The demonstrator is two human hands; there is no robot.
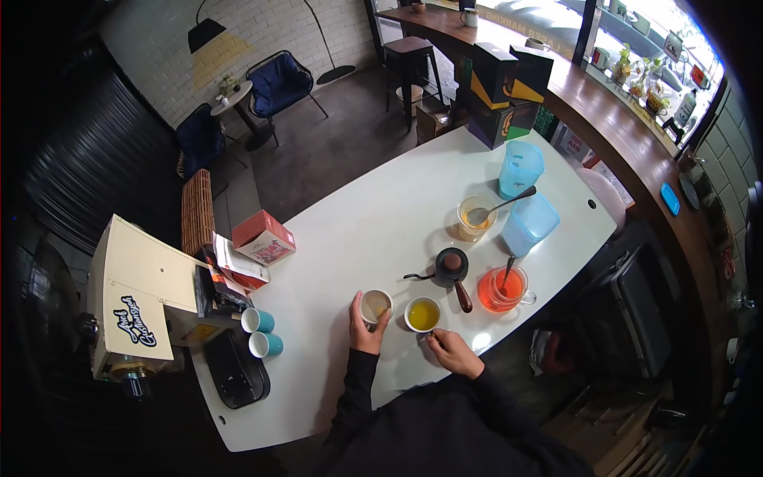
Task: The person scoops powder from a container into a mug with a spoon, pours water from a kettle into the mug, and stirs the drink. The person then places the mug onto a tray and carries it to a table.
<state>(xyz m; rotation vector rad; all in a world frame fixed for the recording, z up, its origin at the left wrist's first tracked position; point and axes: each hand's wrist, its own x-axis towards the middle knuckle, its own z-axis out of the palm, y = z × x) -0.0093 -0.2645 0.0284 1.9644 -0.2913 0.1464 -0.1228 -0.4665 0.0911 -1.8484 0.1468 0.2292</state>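
My left hand [368, 326] is wrapped round a small pale cup [376, 306], whose contents I cannot make out well. Just to its right, a white cup [422, 315] holds yellow-green liquid. The fingers of my right hand [453, 350] are closed at that cup's near side, where its handle seems to be. Behind the cups stands a black pot [451, 267] with a brown lid knob and a wooden handle. A glass jug of red-orange liquid [502, 288] with a spoon in it is to the right.
Farther back are a clear container with a spoon [475, 219], two blue containers [521, 168] and black boxes [509, 94]. On the left stand two teal cups [265, 344], a black tray [231, 369], a red box [264, 237] and a cream machine [143, 294].
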